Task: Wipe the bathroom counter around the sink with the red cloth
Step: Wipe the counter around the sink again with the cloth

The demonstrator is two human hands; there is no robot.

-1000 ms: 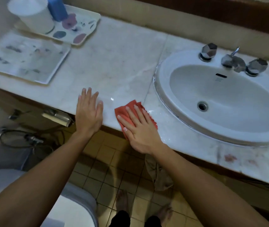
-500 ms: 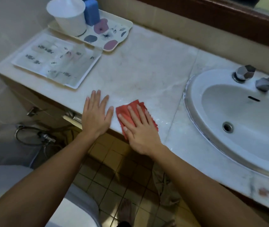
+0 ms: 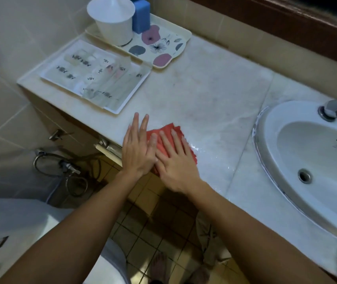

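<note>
Pale marble counter point(image 3: 204, 89), long, running from the tiled left wall to the right edge, with a seam line crossing it left of the sink. White oval sink point(image 3: 317, 171) set into its right part, drain in the bowl, a faceted grey tap knob point(image 3: 336, 109) on the back rim. Wet sheen on the marble between cloth and sink.

At the far left of the counter, a flat tray point(image 3: 46, 78) holding clear sachets with dark print. Just behind it, touching or nearly so, a flowered tray point(image 3: 163, 58) bearing a white tub point(image 3: 113, 21) and a blue block point(image 3: 141, 16) side by side.

Near the front edge of the counter, well left of the sink – red cloth point(image 3: 170, 130), folded, lying flat, its near corner at the counter's lip. Pressed flat under the right hand point(image 3: 175, 165), fingers straight and spread, not curled round it. Left hand point(image 3: 138, 152) beside the right one, also flat with straight fingers, palm on the marble at the edge, thumb side overlapping the cloth's left border – gripping nothing.

Below the counter: yellowish tiled floor, a coiled hose point(image 3: 65, 169) at the left, bare feet at the bottom of the view.
</note>
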